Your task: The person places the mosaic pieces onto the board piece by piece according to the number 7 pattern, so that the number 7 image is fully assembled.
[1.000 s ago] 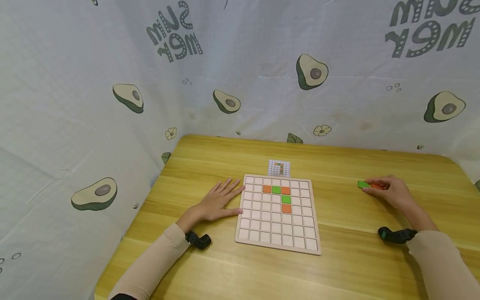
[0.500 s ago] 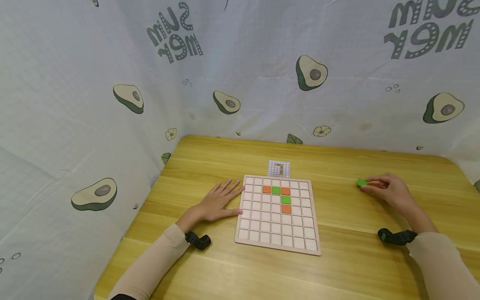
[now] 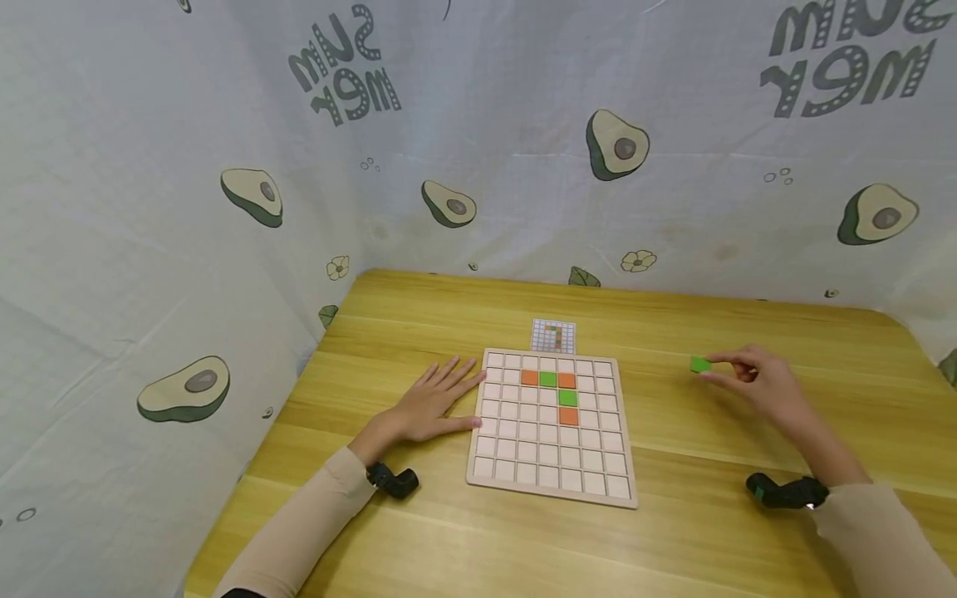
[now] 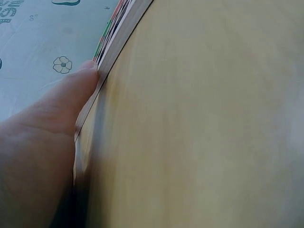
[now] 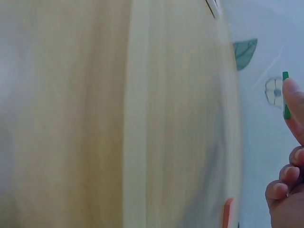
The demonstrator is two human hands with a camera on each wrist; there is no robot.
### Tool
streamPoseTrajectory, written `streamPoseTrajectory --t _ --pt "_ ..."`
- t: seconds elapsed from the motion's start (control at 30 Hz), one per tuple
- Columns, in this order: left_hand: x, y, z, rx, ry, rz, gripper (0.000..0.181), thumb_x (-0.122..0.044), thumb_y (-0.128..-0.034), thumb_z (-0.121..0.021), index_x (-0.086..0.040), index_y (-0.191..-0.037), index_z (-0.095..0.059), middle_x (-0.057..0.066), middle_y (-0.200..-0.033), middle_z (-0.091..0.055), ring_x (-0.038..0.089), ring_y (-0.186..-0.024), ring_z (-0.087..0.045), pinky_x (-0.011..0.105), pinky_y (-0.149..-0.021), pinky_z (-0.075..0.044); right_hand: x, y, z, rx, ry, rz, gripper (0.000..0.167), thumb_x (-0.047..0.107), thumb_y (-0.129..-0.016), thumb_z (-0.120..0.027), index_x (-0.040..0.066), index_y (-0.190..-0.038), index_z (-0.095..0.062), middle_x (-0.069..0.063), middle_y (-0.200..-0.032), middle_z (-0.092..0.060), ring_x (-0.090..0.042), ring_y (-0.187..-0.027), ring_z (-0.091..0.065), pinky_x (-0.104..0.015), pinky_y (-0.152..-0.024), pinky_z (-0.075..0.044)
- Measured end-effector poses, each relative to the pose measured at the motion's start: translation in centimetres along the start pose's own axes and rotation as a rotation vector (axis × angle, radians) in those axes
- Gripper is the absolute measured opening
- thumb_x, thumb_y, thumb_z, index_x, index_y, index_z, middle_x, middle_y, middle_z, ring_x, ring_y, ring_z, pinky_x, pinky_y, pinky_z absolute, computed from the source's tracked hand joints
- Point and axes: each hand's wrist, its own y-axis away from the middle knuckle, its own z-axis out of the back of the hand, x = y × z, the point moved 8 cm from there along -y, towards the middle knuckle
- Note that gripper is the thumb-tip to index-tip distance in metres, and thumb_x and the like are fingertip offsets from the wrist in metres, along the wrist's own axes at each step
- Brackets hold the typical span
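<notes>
My left hand [image 3: 426, 411] lies flat with fingers spread on the table, its fingertips and thumb touching the left edge of a wooden grid board [image 3: 527, 473]. In the left wrist view, the thumb [image 4: 71, 102] meets the board's side. Between thumb and index finger, my right hand [image 3: 766, 386] pinches a small green square tile [image 3: 699, 365], to the right of the board. The right wrist view shows this tile edge-on, raised off the table. On the board, orange and green tiles alternate in a short row, and two more, a green tile [image 3: 567, 398] and an orange tile [image 3: 568, 416], run down from its right end.
A small printed card [image 3: 553, 336] with a coloured grid lies behind the board. A loose orange tile [image 5: 228, 213] rests on the table near the right hand; the hand hides it in the head view. A curtain with avocado prints [image 3: 616, 145] stands behind the table.
The right hand has picked up the green tile and moved left a little with it, away from the orange tile. The left hand and the board tiles stay as they were.
</notes>
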Motion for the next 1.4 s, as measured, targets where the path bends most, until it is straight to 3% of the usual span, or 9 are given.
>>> streamPoseTrajectory --t 0.33,0.77,1.13,1.4 --pt "0.4 0.2 -0.3 -0.034 0.01 -0.018 0.08 -0.066 -0.0989 -0.04 -0.027 -0.162 -0.011 0.002 -0.168 -0.002 0.027 -0.152 0.004 0.052 -0.12 0.003 5.2 1.5 -1.5 -0.032 -0.076 0.058 0.024 0.014 -0.089 -0.077 -0.003 -0.106 -0.074 -0.006 -0.074 -0.035 -0.013 -0.064 -0.029 -0.029 -0.05 -0.025" --pt "0.5 0.2 -0.3 -0.027 0.011 -0.006 0.08 -0.067 -0.0986 -0.039 -0.027 -0.162 -0.012 0.0 -0.168 -0.001 0.024 -0.152 0.007 0.05 -0.12 0.004 9.3 3.0 -4.9 -0.023 -0.157 0.102 0.018 0.006 -0.084 -0.08 0.0 -0.099 -0.074 -0.003 -0.073 -0.038 -0.01 -0.064 -0.034 -0.025 -0.05 -0.029" --pt "0.4 0.0 -0.2 -0.019 0.009 -0.003 0.08 -0.068 -0.0985 -0.037 -0.028 -0.162 -0.011 0.0 -0.167 0.0 0.025 -0.152 0.007 0.049 -0.12 0.005 12.2 3.7 -7.8 0.043 -0.245 0.113 0.018 0.002 -0.078 -0.083 0.001 -0.094 -0.075 -0.002 -0.07 -0.04 -0.01 -0.065 -0.037 -0.024 -0.052 -0.031" --pt "-0.4 0.1 0.3 -0.016 -0.003 -0.01 0.08 -0.063 -0.0995 -0.043 -0.023 -0.162 -0.013 0.005 -0.167 -0.003 0.031 -0.152 0.002 0.052 -0.12 0.002 13.1 3.9 -10.5 0.128 -0.311 0.067 0.019 0.005 -0.079 -0.084 0.001 -0.094 -0.075 -0.002 -0.072 -0.043 -0.011 -0.065 -0.04 -0.023 -0.053 -0.033"
